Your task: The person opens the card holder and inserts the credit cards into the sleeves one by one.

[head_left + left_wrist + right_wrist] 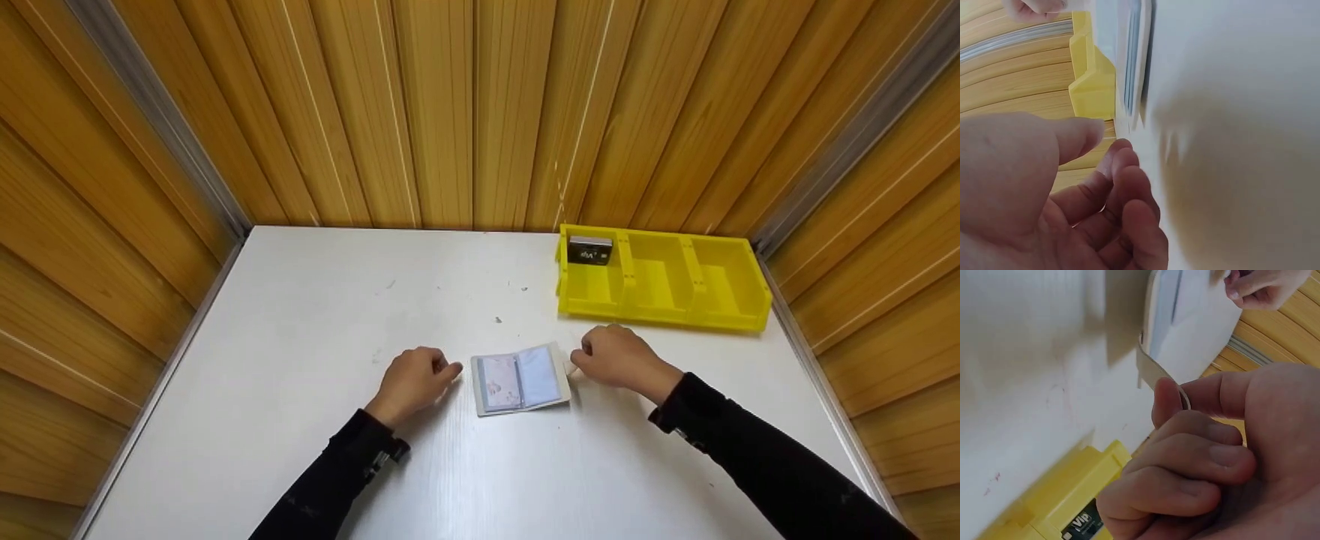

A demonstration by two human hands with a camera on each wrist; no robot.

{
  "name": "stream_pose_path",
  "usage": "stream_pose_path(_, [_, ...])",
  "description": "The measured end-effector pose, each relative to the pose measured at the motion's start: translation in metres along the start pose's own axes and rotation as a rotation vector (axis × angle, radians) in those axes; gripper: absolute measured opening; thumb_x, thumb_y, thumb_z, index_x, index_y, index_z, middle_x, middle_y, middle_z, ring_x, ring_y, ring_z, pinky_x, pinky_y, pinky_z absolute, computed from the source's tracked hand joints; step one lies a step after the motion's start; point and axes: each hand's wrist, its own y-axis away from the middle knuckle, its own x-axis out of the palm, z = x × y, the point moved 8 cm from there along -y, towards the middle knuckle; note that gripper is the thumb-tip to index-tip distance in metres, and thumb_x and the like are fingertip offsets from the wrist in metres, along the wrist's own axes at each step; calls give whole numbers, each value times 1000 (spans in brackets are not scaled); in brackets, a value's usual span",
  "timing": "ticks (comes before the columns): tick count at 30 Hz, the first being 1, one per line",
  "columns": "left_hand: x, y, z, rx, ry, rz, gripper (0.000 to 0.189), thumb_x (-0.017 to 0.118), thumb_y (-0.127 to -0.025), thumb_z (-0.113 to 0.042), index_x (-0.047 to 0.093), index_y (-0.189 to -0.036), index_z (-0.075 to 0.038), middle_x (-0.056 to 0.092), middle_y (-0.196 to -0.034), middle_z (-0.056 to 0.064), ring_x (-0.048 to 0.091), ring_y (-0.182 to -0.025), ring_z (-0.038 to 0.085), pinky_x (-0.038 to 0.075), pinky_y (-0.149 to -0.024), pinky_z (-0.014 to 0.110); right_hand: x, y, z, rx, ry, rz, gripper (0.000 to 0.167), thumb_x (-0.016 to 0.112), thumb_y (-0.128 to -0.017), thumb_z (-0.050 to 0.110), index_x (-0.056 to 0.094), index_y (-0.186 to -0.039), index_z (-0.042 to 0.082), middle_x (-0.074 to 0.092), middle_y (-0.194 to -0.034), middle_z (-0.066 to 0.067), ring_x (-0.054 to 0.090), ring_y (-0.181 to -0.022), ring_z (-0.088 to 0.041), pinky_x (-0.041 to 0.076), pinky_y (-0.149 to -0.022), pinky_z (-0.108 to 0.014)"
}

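A small card holder (pixel 538 376) lies open like a book on the white table, clear sleeves showing on both sides and a pale pinkish card in the left one. From its right cover runs a beige closure strap (pixel 1152 370). The thumb and index finger of my right hand (pixel 621 357) pinch the end of this strap, the other fingers curled in. Just left of the holder, apart from its edge, my left hand (pixel 411 382) hovers low with loosely bent fingers and nothing in its grasp.
A yellow bin (pixel 664 319) with three compartments stands at the back right, beyond my right hand. Its left compartment holds a stack of black cards (pixel 589 252) marked "Vip". Wood-patterned panels (pixel 442 112) enclose the table's back and sides.
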Motion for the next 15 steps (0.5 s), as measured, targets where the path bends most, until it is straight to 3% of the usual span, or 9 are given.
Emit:
stream_pose_path(5, [1,1,4,-4,-12,-12,31,74,-104,-33,69,-77,-18,57,-67,-6,54,-65,13,42,-65,31,-12,5,5,0,7,28,44,58,-104,29,46,-64,19,33,-60,6,35,-57,-15,29,-58,-31])
stream_pose_path(9, [-1,1,0,33,-26,-54,27,74,-103,-30,71,-80,-18,62,-72,-5,56,-71,14,45,-68,32,-20,6,16,6,16,27,42,57,-105,31,49,-67,17,37,-62,4,39,-59,-17,31,-59,-32])
stream_pose_path(12, [-3,3,-7,84,-86,-123,19,76,-103,-30,77,-92,-15,72,-86,0,64,-84,19,52,-78,37,-23,7,28,8,14,30,41,57,-106,33,52,-69,16,40,-63,3,43,-61,-18,33,-61,-33])
stream_pose_path(15, [-4,5,-12,112,-167,-176,23,77,-102,-32,79,-112,-11,77,-108,8,68,-104,29,55,-93,46,-24,6,39,13,-6,42,41,57,-106,35,54,-70,16,41,-63,3,44,-61,-19,33,-61,-32])
